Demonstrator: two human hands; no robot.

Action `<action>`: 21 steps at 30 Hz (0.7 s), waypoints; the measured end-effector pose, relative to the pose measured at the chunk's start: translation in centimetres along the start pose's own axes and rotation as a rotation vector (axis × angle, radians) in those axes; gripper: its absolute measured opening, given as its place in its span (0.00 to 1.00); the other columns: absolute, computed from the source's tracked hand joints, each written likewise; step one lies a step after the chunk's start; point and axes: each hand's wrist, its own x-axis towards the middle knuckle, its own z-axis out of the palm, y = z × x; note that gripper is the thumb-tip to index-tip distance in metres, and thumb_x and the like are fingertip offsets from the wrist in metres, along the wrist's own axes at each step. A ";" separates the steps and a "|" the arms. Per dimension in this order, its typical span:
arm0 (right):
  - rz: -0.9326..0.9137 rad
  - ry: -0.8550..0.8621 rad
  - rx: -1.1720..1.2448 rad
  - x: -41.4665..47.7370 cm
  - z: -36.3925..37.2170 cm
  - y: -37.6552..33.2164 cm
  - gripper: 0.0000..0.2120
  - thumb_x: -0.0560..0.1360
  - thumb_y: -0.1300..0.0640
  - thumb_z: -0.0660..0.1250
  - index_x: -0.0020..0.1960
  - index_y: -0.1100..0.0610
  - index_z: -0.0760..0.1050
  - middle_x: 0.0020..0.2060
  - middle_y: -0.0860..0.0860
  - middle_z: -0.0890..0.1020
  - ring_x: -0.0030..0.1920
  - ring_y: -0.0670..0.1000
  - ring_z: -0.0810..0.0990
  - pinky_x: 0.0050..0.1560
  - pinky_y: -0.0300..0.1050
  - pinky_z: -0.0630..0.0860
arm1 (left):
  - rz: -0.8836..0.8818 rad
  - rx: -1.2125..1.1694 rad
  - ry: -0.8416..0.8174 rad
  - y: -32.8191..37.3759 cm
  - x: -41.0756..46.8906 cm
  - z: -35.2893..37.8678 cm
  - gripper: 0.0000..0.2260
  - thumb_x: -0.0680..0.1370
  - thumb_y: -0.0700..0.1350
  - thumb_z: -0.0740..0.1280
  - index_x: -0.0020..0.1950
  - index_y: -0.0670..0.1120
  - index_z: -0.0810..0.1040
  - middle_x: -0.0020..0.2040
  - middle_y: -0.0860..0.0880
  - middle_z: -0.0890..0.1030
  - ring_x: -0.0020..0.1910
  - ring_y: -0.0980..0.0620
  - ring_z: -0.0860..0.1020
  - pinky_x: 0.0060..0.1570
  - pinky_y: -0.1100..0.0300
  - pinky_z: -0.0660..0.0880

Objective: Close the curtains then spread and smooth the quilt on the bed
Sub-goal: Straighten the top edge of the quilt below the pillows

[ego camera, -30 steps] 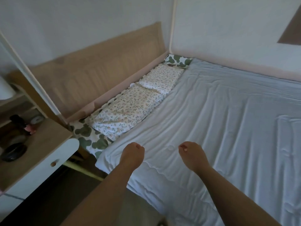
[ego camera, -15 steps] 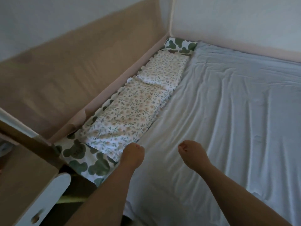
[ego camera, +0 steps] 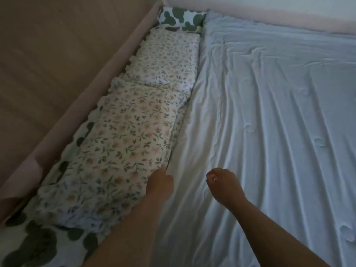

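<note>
Head view, dim light. I see both forearms reaching forward and down over the bed. Left hand [ego camera: 160, 182] sits knuckles-up at the near left edge of the pale blue quilt [ego camera: 269, 112], fingers curled under, touching the near floral pillow [ego camera: 125, 151]. Right hand [ego camera: 221, 186] is just beside it on the quilt, also curled, nails showing. Each fist seems clamped on quilt fabric; long creases run toward them. The quilt lies spread across the mattress, beside the green-blotched sheet [ego camera: 38, 245].
</note>
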 end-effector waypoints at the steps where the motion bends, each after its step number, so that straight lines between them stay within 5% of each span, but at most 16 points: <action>1: 0.010 0.004 0.010 0.9 0.7 0.2 0.12 0.78 0.55 0.59 0.54 0.56 0.80 0.49 0.51 0.83 0.50 0.50 0.80 0.54 0.45 0.76 | -0.010 -0.022 0.028 -0.4 1.4 0.8 0.19 0.79 0.39 0.56 0.70 0.39 0.67 0.67 0.41 0.71 0.66 0.43 0.71 0.58 0.59 0.68; 4: 0.036 0.012 0.038 3.5 3.0 0.9 0.12 0.78 0.55 0.59 0.56 0.54 0.79 0.51 0.50 0.83 0.50 0.49 0.80 0.54 0.44 0.76 | -0.001 0.024 -0.011 -1.3 5.2 3.2 0.22 0.79 0.39 0.58 0.74 0.41 0.62 0.67 0.40 0.72 0.64 0.42 0.73 0.51 0.60 0.68; 9: 0.020 0.007 0.069 7.6 6.8 1.1 0.14 0.79 0.57 0.58 0.58 0.57 0.79 0.52 0.51 0.82 0.53 0.50 0.80 0.55 0.42 0.73 | -0.058 0.201 -0.022 -3.4 9.6 7.2 0.26 0.79 0.41 0.58 0.76 0.40 0.54 0.70 0.39 0.67 0.67 0.41 0.69 0.62 0.54 0.69; 14: 0.071 0.011 0.186 11.8 10.7 0.6 0.12 0.78 0.53 0.60 0.44 0.59 0.78 0.40 0.53 0.79 0.44 0.53 0.78 0.46 0.42 0.70 | 0.066 0.236 -0.022 -5.6 10.8 9.6 0.16 0.77 0.50 0.62 0.58 0.41 0.74 0.57 0.44 0.78 0.56 0.44 0.76 0.57 0.52 0.74; 18: 0.126 -0.052 0.217 14.1 12.0 -1.4 0.26 0.72 0.42 0.68 0.60 0.61 0.72 0.52 0.56 0.77 0.53 0.55 0.77 0.48 0.45 0.72 | 0.142 0.067 -0.080 -6.5 10.7 10.3 0.16 0.75 0.51 0.65 0.57 0.42 0.74 0.50 0.47 0.77 0.50 0.47 0.76 0.46 0.58 0.70; 21: 0.203 -0.091 0.229 15.1 12.8 -2.8 0.40 0.68 0.43 0.73 0.71 0.60 0.59 0.61 0.56 0.73 0.60 0.58 0.75 0.56 0.50 0.76 | 0.187 -0.045 -0.116 -6.8 9.9 10.4 0.21 0.73 0.52 0.66 0.61 0.41 0.74 0.56 0.44 0.78 0.56 0.43 0.77 0.53 0.57 0.73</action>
